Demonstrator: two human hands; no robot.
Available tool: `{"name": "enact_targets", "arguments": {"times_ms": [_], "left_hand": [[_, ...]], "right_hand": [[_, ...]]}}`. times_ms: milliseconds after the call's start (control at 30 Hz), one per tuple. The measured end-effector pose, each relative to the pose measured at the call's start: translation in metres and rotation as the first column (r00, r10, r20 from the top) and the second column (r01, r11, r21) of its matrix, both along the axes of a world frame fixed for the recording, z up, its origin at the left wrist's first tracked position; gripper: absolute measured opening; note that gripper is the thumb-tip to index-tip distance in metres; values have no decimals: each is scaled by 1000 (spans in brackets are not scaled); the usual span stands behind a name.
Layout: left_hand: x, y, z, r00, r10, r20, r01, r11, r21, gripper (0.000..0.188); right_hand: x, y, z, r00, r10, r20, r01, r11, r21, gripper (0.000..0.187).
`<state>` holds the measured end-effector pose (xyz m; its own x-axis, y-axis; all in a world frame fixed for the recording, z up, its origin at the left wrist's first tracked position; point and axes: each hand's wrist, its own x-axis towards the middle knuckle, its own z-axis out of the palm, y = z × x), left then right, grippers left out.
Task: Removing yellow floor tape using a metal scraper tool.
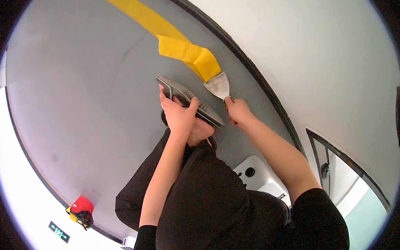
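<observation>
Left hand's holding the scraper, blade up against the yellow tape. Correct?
Wrong hand: the head view shows the scraper in the right hand; the left hand grips a grey shoe. The blade is indeed at the yellow tape.
</observation>
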<state>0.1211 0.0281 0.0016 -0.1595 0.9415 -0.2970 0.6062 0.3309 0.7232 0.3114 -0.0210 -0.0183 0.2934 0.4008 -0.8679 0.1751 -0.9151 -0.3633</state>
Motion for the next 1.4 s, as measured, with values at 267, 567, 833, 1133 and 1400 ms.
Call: {"name": "enact_targets", "arguments": {"times_ms": [267,567,833,1133,1400], "left_hand": [[5,1,5,999,3,-52,-3,1000,0,102],[3,1,2,998,14,-60,-13,1000,11,103],[-1,2,2,1000,11,-29,-11,1000,-2,103],[6,3,6,994,0,-105,-3,999,-35,102],[4,1,2,999,3,-49,-3,1000,-4,103]], "right_hand": [[7,-43,-6,1000,14,8,-14,1000,23,44],[-7,-15,6,994,-23,-104,26,999,30,44],[-9,7,10,997,12,-79,-13,1000,-22,45],[-7,-4,14,998,62,1,-62,994,-85,46],[9,-17,-8,1000,22,-19,-21,999,37,45]]}}
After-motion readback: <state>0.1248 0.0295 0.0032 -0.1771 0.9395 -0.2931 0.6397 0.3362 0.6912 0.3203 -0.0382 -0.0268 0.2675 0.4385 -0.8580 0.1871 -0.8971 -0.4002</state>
